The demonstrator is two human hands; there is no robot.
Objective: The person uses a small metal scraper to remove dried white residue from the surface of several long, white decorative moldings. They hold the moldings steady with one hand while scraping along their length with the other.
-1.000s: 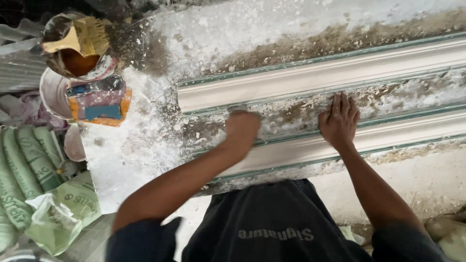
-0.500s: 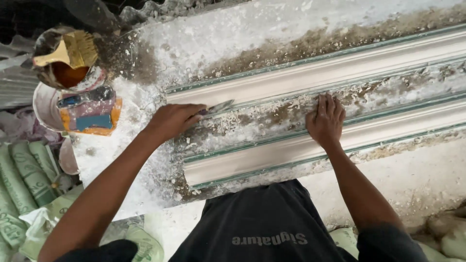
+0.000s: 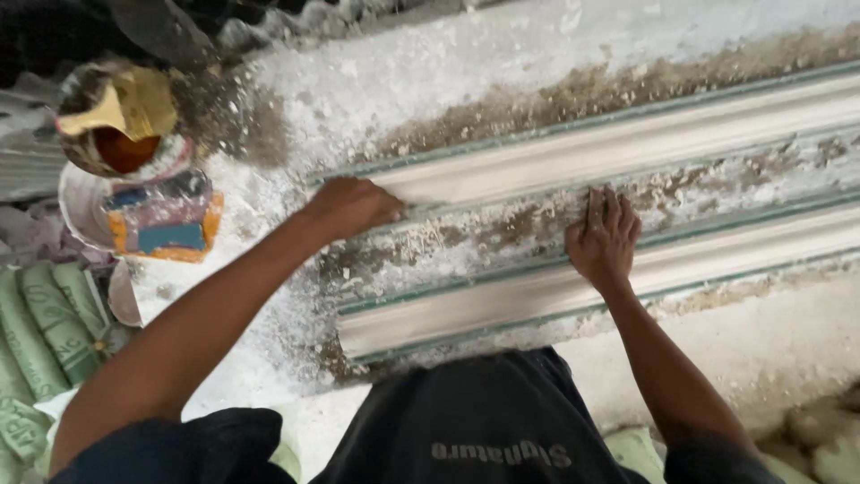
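Two long white plaster mouldings lie side by side on a dusty bench, the far moulding (image 3: pixel 627 143) and the near moulding (image 3: pixel 502 305). Between them runs a strip of crumbled plaster debris (image 3: pixel 484 237). My left hand (image 3: pixel 354 204) is closed at the left end of the far moulding, gripping what looks like a thin metal scraper, mostly hidden under the fingers. Pressed flat, my right hand (image 3: pixel 602 235) has its fingers on the debris strip and its palm on the near moulding's upper edge.
At the far left stands a dirty bucket (image 3: pixel 90 152) with a yellow-handled brush (image 3: pixel 125 106) in it. Below it are a white bowl (image 3: pixel 76 211) and a colourful carton (image 3: pixel 161 224). Green sacks (image 3: pixel 45 341) lie lower left. White plaster dust (image 3: pixel 269 296) covers the bench.
My left hand has travelled left along the gap to the end of the far moulding. My right hand has stayed pressed flat in about the same spot.
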